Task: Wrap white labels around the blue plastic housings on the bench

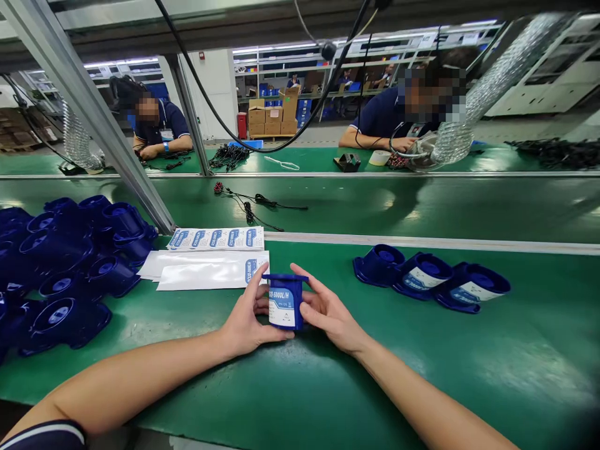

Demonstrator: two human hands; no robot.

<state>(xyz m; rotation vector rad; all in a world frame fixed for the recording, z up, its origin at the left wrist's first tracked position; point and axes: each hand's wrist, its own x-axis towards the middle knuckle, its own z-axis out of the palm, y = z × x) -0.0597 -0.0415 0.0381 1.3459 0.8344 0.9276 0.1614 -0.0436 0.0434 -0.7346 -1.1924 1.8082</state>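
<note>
1. Head camera is showing me the blue plastic part (297, 306) sitting between both palms, in front of my chest, over the table (197, 387); its long axis is running roughly upright, with the wide flange (285, 276) facing up and the printed label (281, 309) facing me
2. My left hand (244, 322) is gripping from the part's left, index finger reaching to the flange and thumb lying along the lower edge, so it is cradling the part from top to bottom
3. My right hand (335, 319) is closing on the other side, index finger resting at the flange's right end and thumb pressing the side wall just beside the label
4. Neither hand is nearer the part, since both are touching it; whether its underside is meeting the table, I cannot tell
5. Beyond my left hand, the label sheets (215, 239) and white strips (201, 278) are lying flat, with the heap of blue parts (60, 250) spreading farther left
6. Off to the right, well apart, the row of three blue parts (422, 275) is standing nearer my right hand, two of them showing white labels
</note>
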